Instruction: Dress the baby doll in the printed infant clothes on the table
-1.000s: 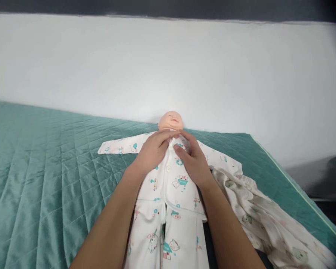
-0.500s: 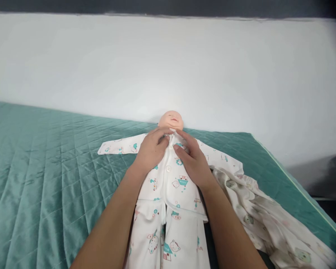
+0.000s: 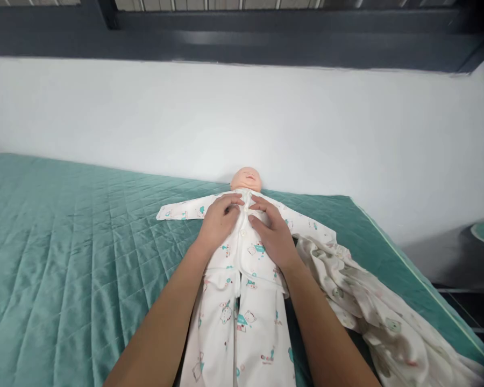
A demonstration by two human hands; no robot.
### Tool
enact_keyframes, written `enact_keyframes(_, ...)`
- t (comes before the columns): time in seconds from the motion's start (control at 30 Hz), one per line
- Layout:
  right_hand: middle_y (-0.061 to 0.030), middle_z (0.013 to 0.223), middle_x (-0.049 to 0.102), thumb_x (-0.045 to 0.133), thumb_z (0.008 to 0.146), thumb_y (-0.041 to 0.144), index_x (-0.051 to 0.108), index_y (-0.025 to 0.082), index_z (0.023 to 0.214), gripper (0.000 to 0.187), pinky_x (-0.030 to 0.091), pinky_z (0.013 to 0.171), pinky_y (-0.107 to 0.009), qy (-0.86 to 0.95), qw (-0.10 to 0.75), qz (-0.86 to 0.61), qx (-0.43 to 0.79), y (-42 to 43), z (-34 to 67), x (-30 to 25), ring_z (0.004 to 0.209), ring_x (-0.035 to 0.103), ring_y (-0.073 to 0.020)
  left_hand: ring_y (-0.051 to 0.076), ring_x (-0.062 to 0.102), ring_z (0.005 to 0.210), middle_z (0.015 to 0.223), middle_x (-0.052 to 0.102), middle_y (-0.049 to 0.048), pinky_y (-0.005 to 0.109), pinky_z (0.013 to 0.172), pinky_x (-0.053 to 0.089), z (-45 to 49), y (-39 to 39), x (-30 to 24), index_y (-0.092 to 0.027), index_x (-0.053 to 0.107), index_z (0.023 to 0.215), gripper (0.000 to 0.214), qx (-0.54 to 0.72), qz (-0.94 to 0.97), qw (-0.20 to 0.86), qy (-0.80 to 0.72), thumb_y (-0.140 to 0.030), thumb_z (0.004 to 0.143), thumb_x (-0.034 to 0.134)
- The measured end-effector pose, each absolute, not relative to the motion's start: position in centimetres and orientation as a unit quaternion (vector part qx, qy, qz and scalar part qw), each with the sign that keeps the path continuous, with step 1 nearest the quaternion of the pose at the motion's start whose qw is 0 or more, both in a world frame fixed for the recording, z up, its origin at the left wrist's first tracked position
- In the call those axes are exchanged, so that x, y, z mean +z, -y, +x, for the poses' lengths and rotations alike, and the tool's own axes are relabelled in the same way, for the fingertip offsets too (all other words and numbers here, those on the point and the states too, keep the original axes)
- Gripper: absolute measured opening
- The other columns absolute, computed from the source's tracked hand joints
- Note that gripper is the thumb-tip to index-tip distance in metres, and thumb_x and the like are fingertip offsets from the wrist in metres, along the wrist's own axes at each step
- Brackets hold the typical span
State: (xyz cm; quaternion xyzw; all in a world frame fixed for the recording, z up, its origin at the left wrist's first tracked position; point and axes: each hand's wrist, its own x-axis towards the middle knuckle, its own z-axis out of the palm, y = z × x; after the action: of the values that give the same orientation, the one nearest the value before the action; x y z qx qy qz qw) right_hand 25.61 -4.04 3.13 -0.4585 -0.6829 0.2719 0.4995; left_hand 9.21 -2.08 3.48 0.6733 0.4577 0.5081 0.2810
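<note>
White fabric printed with small teal and red animal figures forms the long-sleeved jacket [image 3: 244, 258] and matching trousers [image 3: 262, 333] on a doll with a smooth, pale pink head [image 3: 246, 178]. The doll lies face up on a quilted teal cover [image 3: 84, 258], its head near the white wall [image 3: 242, 118]. Pale round buttons [image 3: 243, 233] line the jacket's front; the sleeves extend to both sides, and the hem overlaps the trousers, whose legs are separated by a narrow dark gap. The left hand [image 3: 220, 219] and right hand [image 3: 272, 226] lie on the chest, either side of the front opening; on each, thumb and fingers are slightly bent and moderately parted, holding nothing. Crumpled cream fabric with a faint animal print [image 3: 387, 317] lies beside the right forearm, near the end of one sleeve. Pale piping [image 3: 399, 255] marks the cover's right edge, which slants toward the lower right corner, close to the crumpled fabric. Broad room extends over the cover to the left.
</note>
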Motion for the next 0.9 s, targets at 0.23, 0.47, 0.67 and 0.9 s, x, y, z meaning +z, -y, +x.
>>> enact_keyframes(0.23,-0.0010,0.155,0.046,0.058,0.093,0.036,0.063,0.032,0.120,0.027,0.025,0.123,-0.051,0.686,0.497,-0.455,0.275,6.0,26.2,1.9,0.148,0.033,-0.0227,0.019,0.049,0.135,0.141,0.059,0.0046,0.038,0.118,0.035,9.0,3.1,3.4,-0.025,0.073,0.109,0.024,0.482,0.685,0.313,-0.447,-0.033,0.092,0.058)
enact_keyframes(0.47,0.0011,0.155,0.044,0.056,0.096,0.036,0.062,0.035,0.122,0.027,0.026,0.122,-0.053,0.679,0.471,-0.482,0.292,6.3,26.3,2.5,0.149,0.030,-0.0238,0.022,0.044,0.139,0.143,0.057,0.0026,0.040,0.114,0.039,9.3,2.7,3.7,-0.028,0.074,0.103,0.019,0.475,0.659,0.358,-0.461,-0.033,0.089,0.062)
enact_keyframes(0.67,0.0030,0.156,0.044,0.056,0.096,0.036,0.064,0.035,0.120,0.025,0.022,0.123,-0.055,0.679,0.456,-0.486,0.310,6.3,26.5,2.8,0.151,0.026,-0.0233,0.024,0.045,0.138,0.140,0.060,0.0018,0.043,0.111,0.041,9.6,2.8,5.0,-0.027,0.073,0.093,0.011,0.449,0.654,0.362,-0.489,-0.025,0.085,0.065)
enact_keyframes(0.9,0.0042,0.156,0.044,0.057,0.095,0.037,0.066,0.038,0.122,0.028,0.022,0.124,-0.055,0.688,0.460,-0.471,0.305,6.1,26.7,2.6,0.151,0.026,-0.0232,0.023,0.044,0.139,0.141,0.059,0.0023,0.044,0.112,0.040,9.7,2.8,5.1,-0.027,0.072,0.097,0.014,0.444,0.665,0.355,-0.485,-0.024,0.086,0.064)
